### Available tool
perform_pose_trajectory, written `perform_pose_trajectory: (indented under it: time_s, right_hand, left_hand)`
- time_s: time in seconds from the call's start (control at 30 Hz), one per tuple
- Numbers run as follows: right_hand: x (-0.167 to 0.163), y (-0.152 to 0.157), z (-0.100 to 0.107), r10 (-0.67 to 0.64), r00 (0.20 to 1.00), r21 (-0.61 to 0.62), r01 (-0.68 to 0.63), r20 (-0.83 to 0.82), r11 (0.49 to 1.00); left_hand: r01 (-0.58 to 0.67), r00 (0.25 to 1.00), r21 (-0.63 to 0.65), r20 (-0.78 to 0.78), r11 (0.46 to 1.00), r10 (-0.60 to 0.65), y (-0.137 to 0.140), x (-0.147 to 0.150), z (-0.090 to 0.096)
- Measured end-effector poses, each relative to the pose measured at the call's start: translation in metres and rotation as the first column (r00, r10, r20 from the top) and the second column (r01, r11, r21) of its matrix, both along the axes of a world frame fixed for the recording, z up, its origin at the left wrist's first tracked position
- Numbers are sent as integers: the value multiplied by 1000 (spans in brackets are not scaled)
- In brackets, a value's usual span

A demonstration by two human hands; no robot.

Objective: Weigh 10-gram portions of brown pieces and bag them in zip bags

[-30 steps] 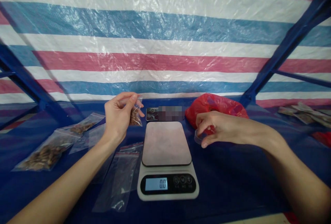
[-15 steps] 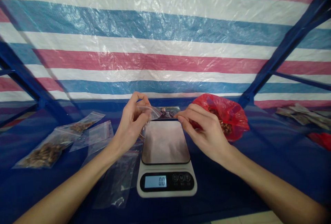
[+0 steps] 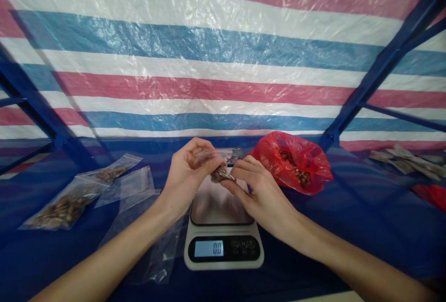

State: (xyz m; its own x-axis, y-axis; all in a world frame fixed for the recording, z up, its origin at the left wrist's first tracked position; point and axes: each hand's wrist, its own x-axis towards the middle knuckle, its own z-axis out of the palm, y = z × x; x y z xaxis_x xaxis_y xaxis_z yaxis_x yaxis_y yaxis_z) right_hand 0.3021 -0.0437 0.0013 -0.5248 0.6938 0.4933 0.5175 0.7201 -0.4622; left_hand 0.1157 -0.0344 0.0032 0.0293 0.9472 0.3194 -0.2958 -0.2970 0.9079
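Observation:
My left hand (image 3: 190,176) is closed on a small clear zip bag (image 3: 219,173), thumb against its side. Brown dried pieces show inside the bag, partly covered by fingers. The fingertips of my right hand (image 3: 256,183) pinch a shiny fold at the bag's right side. Both hands hold the bag above the steel plate of a white kitchen scale (image 3: 223,265), whose display reads 0.0. Just right of my right hand lies an open red plastic bag (image 3: 317,167) with more brown dried pieces in it.
On the left lie a filled zip bag (image 3: 57,211), a smaller one (image 3: 113,172), and flat clear bags (image 3: 134,183). A dark printed packet (image 3: 236,154) is behind the scale. Several flat packets (image 3: 411,160) lie far right. Blue frame bars (image 3: 379,74) flank the blue surface.
My left hand has moved right with the zip bag, bringing it over the scale plate. My right hand has come inward and down and now pinches the bag. The view has shifted slightly.

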Motion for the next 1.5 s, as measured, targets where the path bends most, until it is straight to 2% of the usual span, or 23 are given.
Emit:
perform_pose_trajectory:
  time_s: [0.17,0.27,0.33,0.43,0.57,0.73,0.83,1.0,1.3,1.5]
  right_hand:
    - [3,1,0,3,1000,-5,-3,20,1000]
    - [5,1,3,-28,1000,-10,27,-9,1000]
    - [6,0,6,-65,991,-34,61,-118,998]
    - [8,-3,9,-32,952,-64,13,-304,998]
    - [7,-5,6,-15,902,-77,-20,-432,997]
    - [6,7,-1,-91,799,-193,-31,-594,981]
    - [8,16,-3,-82,797,-270,-104,-598,957]
    - [9,23,-6,-84,802,-322,-139,-591,936]
    - [8,23,-10,18,794,-313,-260,-608,914]
    - [8,16,-4,46,773,-277,-282,-633,919]
  left_hand:
    - [-81,992,-82,88,993,88,5,-5,0]
    - [-104,995,-45,1,994,104,7,-7,1]
    - [-87,991,10,-104,996,88,3,-6,4]
    - [12,979,48,-205,999,-1,-5,0,7]
    - [67,982,-7,-176,998,-67,-12,7,5]
    - [76,979,-56,-185,996,-85,-10,5,-2]
    - [16,984,-43,-179,999,-24,-10,5,-5]
    - [49,987,-99,-151,994,-64,-10,6,-10]
    - [-9,959,118,-281,993,42,-6,-3,-12]
    - [31,960,95,-279,995,-4,-12,-2,-14]
